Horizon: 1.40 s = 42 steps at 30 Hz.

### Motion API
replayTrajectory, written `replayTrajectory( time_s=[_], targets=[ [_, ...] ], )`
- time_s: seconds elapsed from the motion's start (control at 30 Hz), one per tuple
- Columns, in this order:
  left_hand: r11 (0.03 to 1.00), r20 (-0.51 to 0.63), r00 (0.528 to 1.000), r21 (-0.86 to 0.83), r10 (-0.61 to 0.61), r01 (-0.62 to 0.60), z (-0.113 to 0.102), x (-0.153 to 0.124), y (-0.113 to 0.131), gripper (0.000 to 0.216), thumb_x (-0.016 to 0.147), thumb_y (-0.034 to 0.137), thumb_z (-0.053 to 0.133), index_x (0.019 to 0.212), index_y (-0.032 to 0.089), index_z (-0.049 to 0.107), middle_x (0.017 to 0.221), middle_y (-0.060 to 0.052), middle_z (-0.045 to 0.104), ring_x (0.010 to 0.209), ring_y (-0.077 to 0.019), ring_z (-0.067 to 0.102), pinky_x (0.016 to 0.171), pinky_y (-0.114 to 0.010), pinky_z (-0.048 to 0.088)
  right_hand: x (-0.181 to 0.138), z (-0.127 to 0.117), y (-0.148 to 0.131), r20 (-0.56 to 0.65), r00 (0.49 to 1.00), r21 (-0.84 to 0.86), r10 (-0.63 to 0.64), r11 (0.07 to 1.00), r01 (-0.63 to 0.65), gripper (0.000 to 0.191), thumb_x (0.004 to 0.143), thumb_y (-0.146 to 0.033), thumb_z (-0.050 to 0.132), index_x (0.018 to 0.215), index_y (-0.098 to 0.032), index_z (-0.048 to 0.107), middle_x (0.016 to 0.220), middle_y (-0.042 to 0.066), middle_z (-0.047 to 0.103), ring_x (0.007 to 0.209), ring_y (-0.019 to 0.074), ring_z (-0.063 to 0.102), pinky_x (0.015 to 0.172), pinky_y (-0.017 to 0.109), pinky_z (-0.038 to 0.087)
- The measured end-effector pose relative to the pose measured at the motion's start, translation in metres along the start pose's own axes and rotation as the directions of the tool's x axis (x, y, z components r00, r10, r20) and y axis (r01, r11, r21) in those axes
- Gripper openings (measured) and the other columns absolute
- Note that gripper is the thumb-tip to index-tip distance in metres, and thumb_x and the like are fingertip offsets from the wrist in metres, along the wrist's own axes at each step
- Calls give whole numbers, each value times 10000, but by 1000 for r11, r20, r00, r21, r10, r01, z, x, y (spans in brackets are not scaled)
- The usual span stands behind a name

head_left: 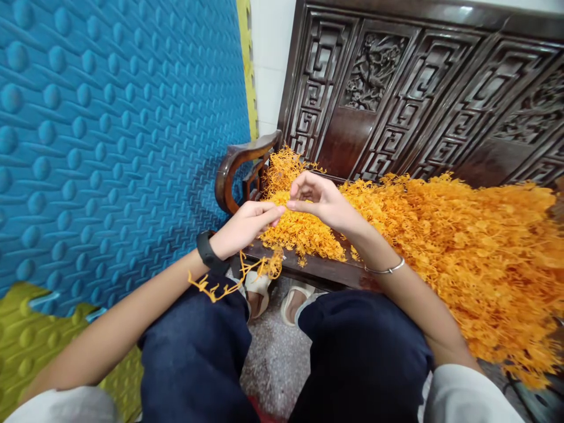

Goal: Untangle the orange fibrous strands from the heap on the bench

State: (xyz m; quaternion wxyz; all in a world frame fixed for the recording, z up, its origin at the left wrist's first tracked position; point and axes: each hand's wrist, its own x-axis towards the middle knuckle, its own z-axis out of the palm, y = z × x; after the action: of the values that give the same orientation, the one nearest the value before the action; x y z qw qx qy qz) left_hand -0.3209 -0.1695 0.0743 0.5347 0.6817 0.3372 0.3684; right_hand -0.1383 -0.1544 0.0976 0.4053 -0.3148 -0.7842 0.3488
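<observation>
Though tall, carved backrest point(352, 132) partly behind orange heap point(462, 241) beside armrest point(228, 176).

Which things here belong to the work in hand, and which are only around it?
Apparently in the work:
- left hand and right hand, fingertips close together
- orange strand below the left hand
- orange pile

Only around:
- carved wooden bench
- blue mat
- black wristband, worn
- sandals, worn

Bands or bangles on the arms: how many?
2: a black band around the left wrist, a silver bangle around the right forearm. Sleeves could hide more.
</observation>
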Motion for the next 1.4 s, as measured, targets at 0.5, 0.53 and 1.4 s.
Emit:
replayTrajectory(
  time_s=[0.5,0.53,1.4],
  targets=[
    [997,-299,954,-72,-11,-11,-37,-7,-11,340,758,389,608,532,169,480,437,66,235,381,-43,200,402,-209,112,-18,-67,116,-419,889,-143,183,954,-264,267,572,-235,672,759,-180,489,600,-63,413,565,95,397,572,261,334],
    [997,-281,960,-73,-16,-5,-35,-4,-13,335,756,391,611,539,166,491,432,63,252,380,-45,215,398,-206,124,-17,-63,126,-410,885,-112,221,951,-290,284,558,-251,680,755,-178,489,611,-61,427,571,95,408,576,260,342],
    [987,-240,969,-128,62,-94,-11,16,-22,238,792,346,603,663,156,543,562,14,512,487,-79,465,488,-210,392,17,-37,160,-300,887,-98,351,914,-394,232,674,-134,600,891,-110,681,1078,123,666,1043,217,592,975,392,419]
  ],
)
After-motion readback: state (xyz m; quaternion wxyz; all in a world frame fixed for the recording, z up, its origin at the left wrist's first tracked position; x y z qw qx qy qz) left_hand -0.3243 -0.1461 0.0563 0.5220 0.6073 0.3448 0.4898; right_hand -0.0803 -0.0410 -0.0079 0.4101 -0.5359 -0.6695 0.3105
